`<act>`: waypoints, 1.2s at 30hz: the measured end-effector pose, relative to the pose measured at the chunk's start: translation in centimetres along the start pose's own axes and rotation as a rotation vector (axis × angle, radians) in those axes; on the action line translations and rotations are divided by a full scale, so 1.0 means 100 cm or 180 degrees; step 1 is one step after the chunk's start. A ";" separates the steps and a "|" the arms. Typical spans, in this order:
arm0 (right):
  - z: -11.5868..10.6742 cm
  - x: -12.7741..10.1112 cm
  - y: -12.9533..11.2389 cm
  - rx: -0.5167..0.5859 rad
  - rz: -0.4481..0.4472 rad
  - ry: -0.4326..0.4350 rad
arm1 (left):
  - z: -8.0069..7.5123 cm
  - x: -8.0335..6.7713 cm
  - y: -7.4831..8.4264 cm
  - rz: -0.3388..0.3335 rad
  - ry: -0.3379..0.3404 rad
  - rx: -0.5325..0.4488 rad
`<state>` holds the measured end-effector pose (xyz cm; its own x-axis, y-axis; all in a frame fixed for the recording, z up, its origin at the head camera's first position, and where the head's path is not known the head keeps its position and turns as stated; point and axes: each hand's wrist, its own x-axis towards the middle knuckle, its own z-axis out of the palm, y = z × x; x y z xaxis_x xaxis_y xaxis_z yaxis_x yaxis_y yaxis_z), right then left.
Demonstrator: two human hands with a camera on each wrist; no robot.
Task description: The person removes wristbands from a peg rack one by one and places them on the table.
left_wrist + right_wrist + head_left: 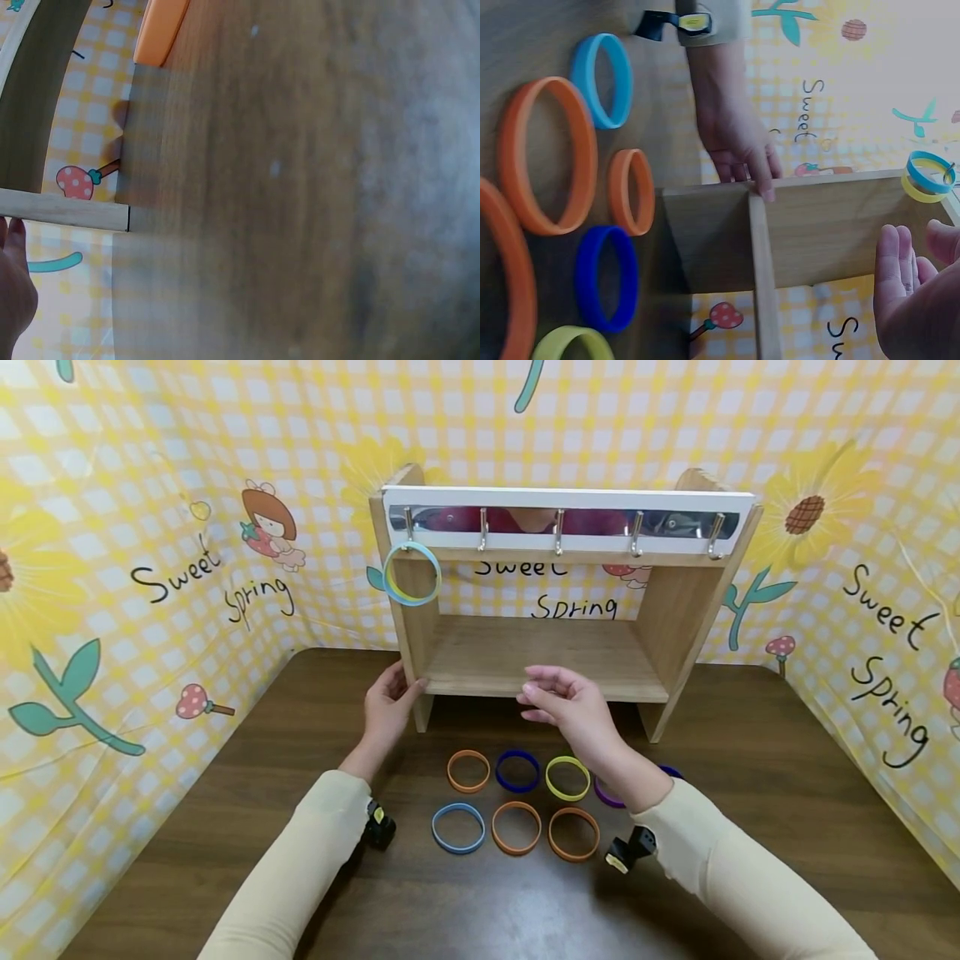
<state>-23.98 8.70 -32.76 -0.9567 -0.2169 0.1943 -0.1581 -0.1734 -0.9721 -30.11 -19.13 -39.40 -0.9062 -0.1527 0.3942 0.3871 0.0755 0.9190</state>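
Left hand [387,703] steadying the left side panel of the wooden hook rack [555,656] on the dark table [750,827], fingers resting flat, right hand [566,702] loosely relaxed and empty above thin, light, probably bendy silicone rings [515,827], best pinched by the rim.

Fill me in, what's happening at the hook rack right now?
A person's left hand rests on the left side panel of the wooden rack, steadying it. The right hand hovers in front of the shelf, holding nothing. Two wristbands, blue and yellow, hang on the leftmost hook. The other silicone bands lie in rows on the table.
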 end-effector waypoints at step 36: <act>0.070 0.063 -0.037 0.0616 -0.0428 0.0077 | 0.001 -0.001 0.000 0.0096 0.0010 0.0024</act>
<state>-27.68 1.22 -26.97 -0.9361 -0.1568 0.3148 -0.2369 -0.3805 -0.8939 -30.04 -19.00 -39.41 -0.8936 -0.1534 0.4218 0.4129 0.0874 0.9066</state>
